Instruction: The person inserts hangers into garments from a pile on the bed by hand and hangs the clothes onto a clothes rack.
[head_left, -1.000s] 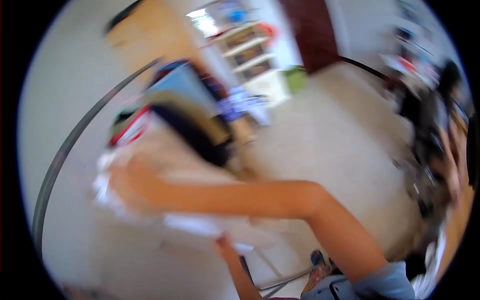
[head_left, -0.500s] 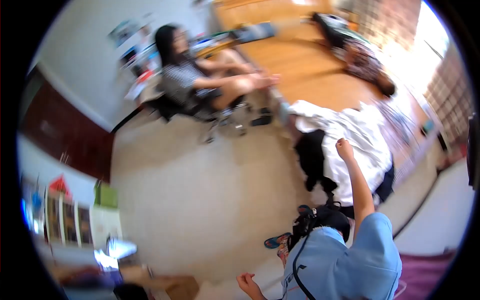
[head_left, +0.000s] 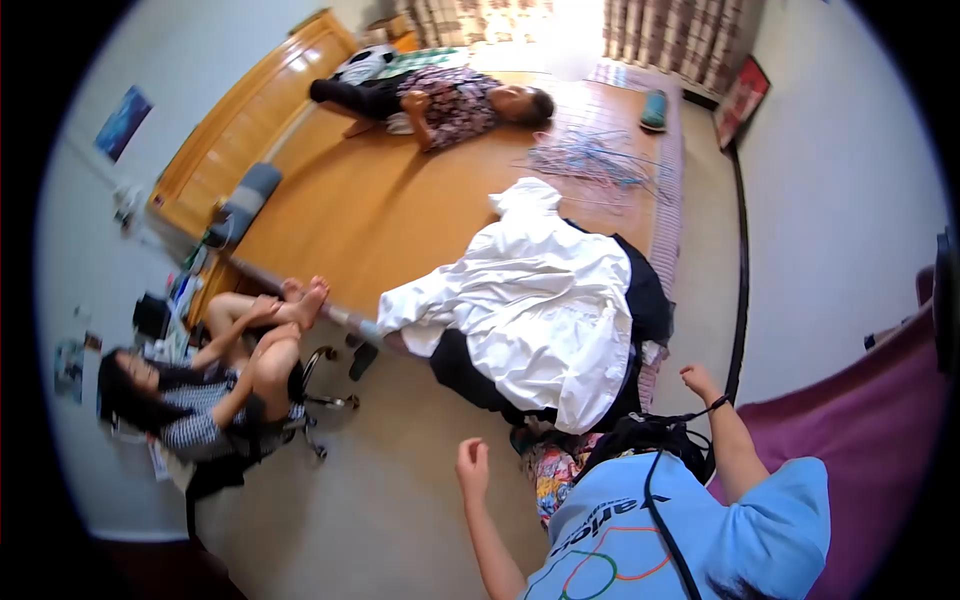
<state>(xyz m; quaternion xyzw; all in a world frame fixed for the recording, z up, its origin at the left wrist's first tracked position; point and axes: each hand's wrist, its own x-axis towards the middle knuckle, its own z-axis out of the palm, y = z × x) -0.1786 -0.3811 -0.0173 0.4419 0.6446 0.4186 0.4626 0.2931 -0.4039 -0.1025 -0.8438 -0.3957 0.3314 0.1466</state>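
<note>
Person point(head_left: 215, 415) seated on a wheeled chair point(head_left: 332, 402), blue poster point(head_left: 123, 124) fixed to the wall point(head_left: 80, 280), patterned curtains point(head_left: 665, 35) drawn apart

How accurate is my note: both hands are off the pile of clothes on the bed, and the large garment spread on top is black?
One detail is wrong: the large garment on top is white, as the head view shows. The rest stands: the left hand and right hand are both off the pile of clothes on the bed.
</note>
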